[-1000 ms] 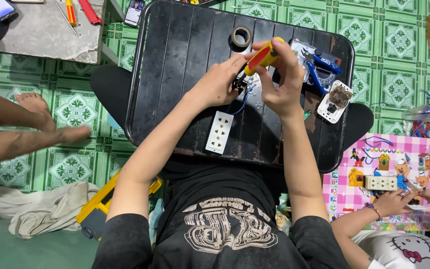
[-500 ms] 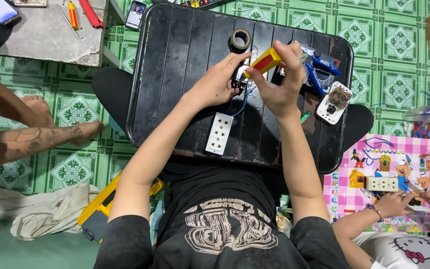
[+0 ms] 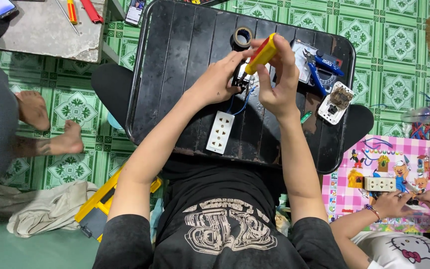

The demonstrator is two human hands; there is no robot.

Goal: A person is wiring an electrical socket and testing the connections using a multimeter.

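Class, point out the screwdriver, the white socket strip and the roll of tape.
screwdriver (image 3: 262, 53), head view, yellow handle.
white socket strip (image 3: 220, 132), head view, middle of its face.
roll of tape (image 3: 242, 37), head view, its rim.

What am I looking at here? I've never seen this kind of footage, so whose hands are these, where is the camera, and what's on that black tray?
There is no machine here: a person works with bare hands, and the single view looks straight down on them. The left hand steadies a small dark electrical part with blue wires. The right hand grips a yellow-and-red screwdriver, tip down on that part. Both work over a black tray. On it lie a white socket strip, a roll of dark tape, blue-handled pliers and an opened white socket. At lower right another person's hands handle a small white block over a pink checked mat.
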